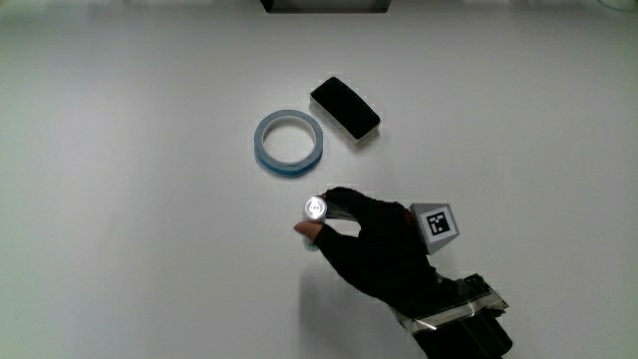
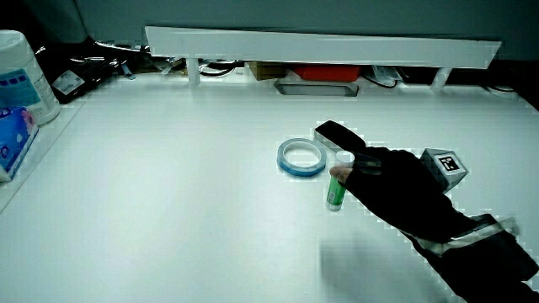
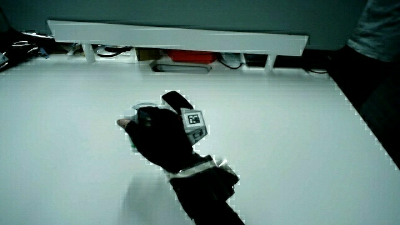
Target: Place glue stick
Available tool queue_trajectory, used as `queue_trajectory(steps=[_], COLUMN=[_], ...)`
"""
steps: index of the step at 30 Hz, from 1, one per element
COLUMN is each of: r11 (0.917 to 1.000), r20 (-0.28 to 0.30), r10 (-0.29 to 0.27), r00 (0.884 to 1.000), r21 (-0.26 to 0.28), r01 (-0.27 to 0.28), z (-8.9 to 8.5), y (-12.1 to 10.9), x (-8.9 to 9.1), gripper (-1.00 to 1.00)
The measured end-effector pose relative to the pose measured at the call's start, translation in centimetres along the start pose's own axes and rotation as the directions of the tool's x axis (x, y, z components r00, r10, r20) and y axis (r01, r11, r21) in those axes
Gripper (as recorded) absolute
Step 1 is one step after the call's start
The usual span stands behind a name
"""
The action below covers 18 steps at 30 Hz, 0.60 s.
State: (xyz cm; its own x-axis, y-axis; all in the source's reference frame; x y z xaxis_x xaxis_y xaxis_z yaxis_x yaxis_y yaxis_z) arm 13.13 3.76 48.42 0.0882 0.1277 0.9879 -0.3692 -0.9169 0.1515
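Placement step: my hand (image 1: 384, 254) grips the glue stick (image 2: 337, 189) upright near the desk's (image 1: 130, 179) middle, nearer me than the tape roll (image 1: 288, 143); next, I judge, I release once it stands steady.

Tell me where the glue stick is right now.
The glue stick stands upright in the hand, nearer to the person than the tape ring. In a side view its base seems at or just above the table.
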Motion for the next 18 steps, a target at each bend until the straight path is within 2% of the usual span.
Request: queue_trajectory(steps=[1,3,6,10,13,15,18], r11=[0.9999,0.9992,0.9979,0.9958,0.993,0.9907,0.9905], r20=[-0.008,-0.011,-0.015,0.01,0.002,0.021,-0.006], r10=[0.013,-0.018,-0.029,-0.03,-0.051,-0.066,-0.055], r00=[1.0,1.0,0.999,1.0,0.999,0.998,0.998], r21=[-0.006,-0.035,-0.058,-0.087,-0.107,-0.118,-0.127], r01=[-0.013,0.018,0.028,0.03,0.051,0.068,0.054], z=[-0.3,-0.8,-1.5,-2.3,-2.9,-3.2,-3.6], y=[-0.1,-0.3,-0.5,-0.8,-1.1,-1.2,-1.4], x=[0.2,0.8,1.4,2.7,3.6,4.0,4.3], gripper=[0.0,0.0,0.0,0.0,0.0,0.0,0.0])
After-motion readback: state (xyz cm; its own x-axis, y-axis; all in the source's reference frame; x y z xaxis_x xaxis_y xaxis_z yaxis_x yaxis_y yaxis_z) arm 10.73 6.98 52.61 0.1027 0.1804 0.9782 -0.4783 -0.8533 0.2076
